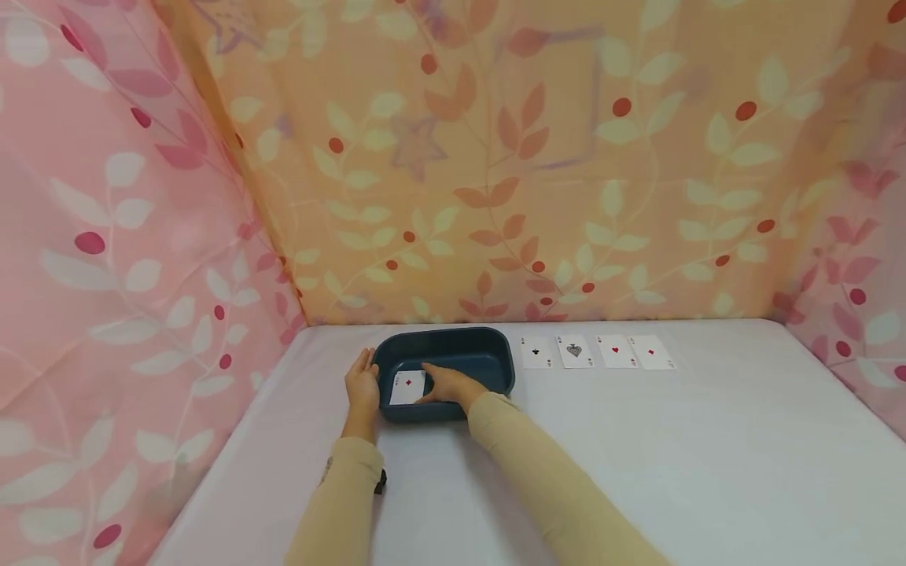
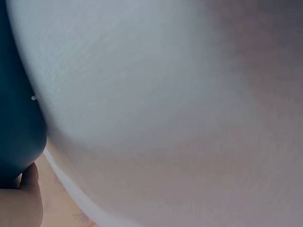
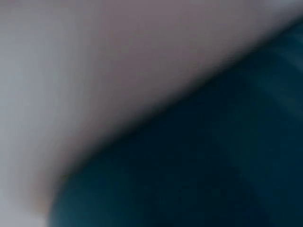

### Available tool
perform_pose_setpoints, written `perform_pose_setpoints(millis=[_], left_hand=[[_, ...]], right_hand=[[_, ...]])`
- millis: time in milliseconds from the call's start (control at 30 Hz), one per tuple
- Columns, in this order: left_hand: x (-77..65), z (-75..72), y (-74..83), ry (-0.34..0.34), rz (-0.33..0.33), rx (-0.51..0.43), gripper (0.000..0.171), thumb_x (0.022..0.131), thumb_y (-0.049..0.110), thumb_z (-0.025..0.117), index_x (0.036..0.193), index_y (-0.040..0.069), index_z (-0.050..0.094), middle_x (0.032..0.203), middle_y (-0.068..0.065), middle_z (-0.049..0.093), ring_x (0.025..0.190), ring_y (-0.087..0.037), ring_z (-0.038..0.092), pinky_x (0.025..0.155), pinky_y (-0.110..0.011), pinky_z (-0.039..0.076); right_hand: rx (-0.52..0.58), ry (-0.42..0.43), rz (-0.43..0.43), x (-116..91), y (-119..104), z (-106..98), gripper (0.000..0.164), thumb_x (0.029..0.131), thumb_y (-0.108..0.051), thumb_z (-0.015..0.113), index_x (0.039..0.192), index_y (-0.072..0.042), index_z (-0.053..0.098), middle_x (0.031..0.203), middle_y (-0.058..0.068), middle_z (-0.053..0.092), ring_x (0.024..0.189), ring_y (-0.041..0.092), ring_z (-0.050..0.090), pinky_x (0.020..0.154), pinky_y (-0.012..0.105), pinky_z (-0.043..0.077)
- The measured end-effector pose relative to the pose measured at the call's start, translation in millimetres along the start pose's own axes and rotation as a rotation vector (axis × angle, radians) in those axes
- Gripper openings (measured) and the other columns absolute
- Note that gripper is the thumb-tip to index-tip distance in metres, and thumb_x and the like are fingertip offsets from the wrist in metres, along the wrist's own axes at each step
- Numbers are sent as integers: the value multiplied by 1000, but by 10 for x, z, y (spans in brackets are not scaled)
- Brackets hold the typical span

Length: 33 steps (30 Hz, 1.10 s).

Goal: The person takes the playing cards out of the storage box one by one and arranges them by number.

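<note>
A dark blue rectangular tray (image 1: 488,369) stands on the white table. Its left side is held by my left hand (image 1: 362,387), with fingers along the outside wall. A bent finger (image 2: 31,177) shows at the tray's corner in the left wrist view. Inside the tray is a playing card (image 1: 407,388), face up, with a red diamond. My right hand (image 1: 451,385) reaches in over the near rim and grips this card's right end between thumb and fingers. Whether more cards lie beneath it I cannot tell. The right wrist view is blurred, mostly dark tray.
To the right of the tray, several cards lie face up in a row: a club ace (image 1: 535,354), a spade ace (image 1: 574,352), a heart ace (image 1: 616,351) and a diamond ace (image 1: 652,353). The last two sit close together. Patterned cloth (image 1: 488,157) hangs behind the table.
</note>
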<state>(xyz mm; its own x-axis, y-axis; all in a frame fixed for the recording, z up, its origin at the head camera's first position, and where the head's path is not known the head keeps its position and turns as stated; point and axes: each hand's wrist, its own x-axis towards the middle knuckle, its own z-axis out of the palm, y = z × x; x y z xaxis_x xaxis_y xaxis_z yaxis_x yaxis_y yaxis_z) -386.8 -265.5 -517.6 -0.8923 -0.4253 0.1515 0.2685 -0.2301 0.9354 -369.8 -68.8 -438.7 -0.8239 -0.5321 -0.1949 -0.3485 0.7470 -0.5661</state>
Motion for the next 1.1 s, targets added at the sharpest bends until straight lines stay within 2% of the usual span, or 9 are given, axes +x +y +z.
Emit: perform_pose_setpoints(millis=[133, 267, 300, 333, 533, 567, 700, 933, 1100], left_hand=[[-9, 10, -174, -1, 30, -6, 56, 91, -11, 45, 146, -3, 37, 143, -13, 49, 134, -13, 42, 110, -21, 28], [-111, 108, -26, 30, -43, 96, 56, 93, -11, 39, 148, -4, 32, 147, -18, 41, 139, -22, 35, 115, -32, 24], [-175, 137, 92, 23, -59, 101, 56, 94, -11, 38, 148, -4, 31, 148, -19, 39, 140, -24, 33, 115, -36, 22], [-144, 104, 24, 13, -22, 59, 56, 92, -11, 42, 147, -3, 35, 146, -17, 44, 138, -21, 37, 114, -31, 26], [-328, 226, 252, 28, -21, 80, 55, 93, -11, 39, 147, -9, 30, 148, -22, 38, 140, -25, 33, 115, -32, 22], [-419, 299, 414, 44, -66, 134, 54, 94, -12, 34, 147, -11, 24, 149, -26, 31, 141, -30, 27, 116, -36, 17], [-531, 389, 666, 50, -102, 160, 51, 95, -13, 31, 146, -14, 22, 149, -28, 29, 141, -33, 25, 116, -37, 17], [-459, 392, 693, 46, -107, 187, 52, 95, -12, 30, 147, -11, 24, 150, -25, 31, 142, -30, 26, 116, -35, 19], [-475, 378, 715, 48, -110, 202, 52, 95, -12, 30, 147, -11, 24, 150, -25, 31, 142, -29, 26, 116, -36, 19]], right_hand=[[-142, 7, 71, 57, 29, 42, 76, 84, -32, 77, 148, -12, 42, 144, 10, 49, 130, 29, 47, 108, 47, 36], [-144, 8, 70, 49, 45, 51, 66, 81, -26, 79, 140, -12, 52, 138, 8, 55, 126, 28, 50, 105, 47, 38], [-133, 8, 60, 43, 49, 49, 63, 81, -24, 80, 137, -12, 54, 137, 8, 55, 125, 28, 50, 105, 46, 39], [-121, 5, 50, 35, 52, 48, 61, 81, -23, 80, 136, -11, 55, 136, 8, 56, 124, 27, 51, 105, 45, 39], [-22, 22, 44, 17, 77, 61, 51, 79, -18, 81, 119, -6, 52, 118, 13, 62, 103, 25, 57, 95, 40, 44], [2, 34, 45, 20, 80, 64, 52, 77, -18, 82, 117, -6, 51, 113, 13, 62, 99, 25, 57, 92, 39, 45], [167, 101, -31, 55, 85, 66, 54, 73, -11, 84, 110, -5, 45, 94, 12, 60, 83, 22, 56, 78, 33, 47], [499, 141, -177, 38, 19, -49, 39, 79, 11, 71, 110, 1, 48, 71, 4, 55, 62, 13, 51, 59, 22, 46], [651, 197, -181, -34, 20, -130, 36, 86, 8, 66, 118, 4, 52, 72, 4, 58, 58, 16, 55, 59, 32, 55]])
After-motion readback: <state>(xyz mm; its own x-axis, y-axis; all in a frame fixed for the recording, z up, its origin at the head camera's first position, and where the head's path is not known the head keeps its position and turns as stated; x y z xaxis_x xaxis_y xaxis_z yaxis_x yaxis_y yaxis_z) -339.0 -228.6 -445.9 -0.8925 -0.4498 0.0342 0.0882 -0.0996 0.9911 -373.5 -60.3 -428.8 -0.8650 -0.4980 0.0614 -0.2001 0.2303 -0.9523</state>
